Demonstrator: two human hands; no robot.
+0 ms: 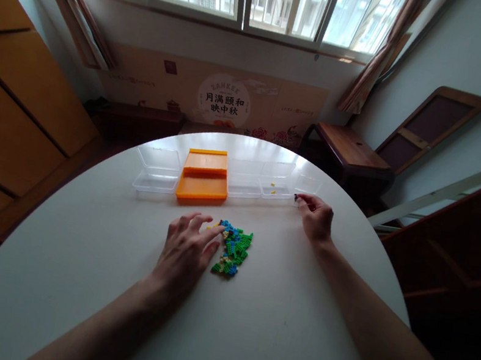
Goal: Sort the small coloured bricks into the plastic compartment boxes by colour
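A small pile of building bricks [235,247], green, blue, tan and a few yellow, lies on the white round table. Over its left edge rests my left hand [192,243], fingers apart, the index finger touching or just above the bricks. My right hand [316,218] is closed in a pinch on a small dark brick [296,197]. It is at the clear box on the far right [308,184], whose front the fingers partly hide. Left of it, a clear box [275,193] with its lid up holds a few yellow bricks [272,192].
An orange box [202,189] with its lid raised stands at the table's far side. A clear box [154,182] is to its left and another clear box [243,188] to its right. Beyond the table [111,281] are a wooden chair [353,147] and a window.
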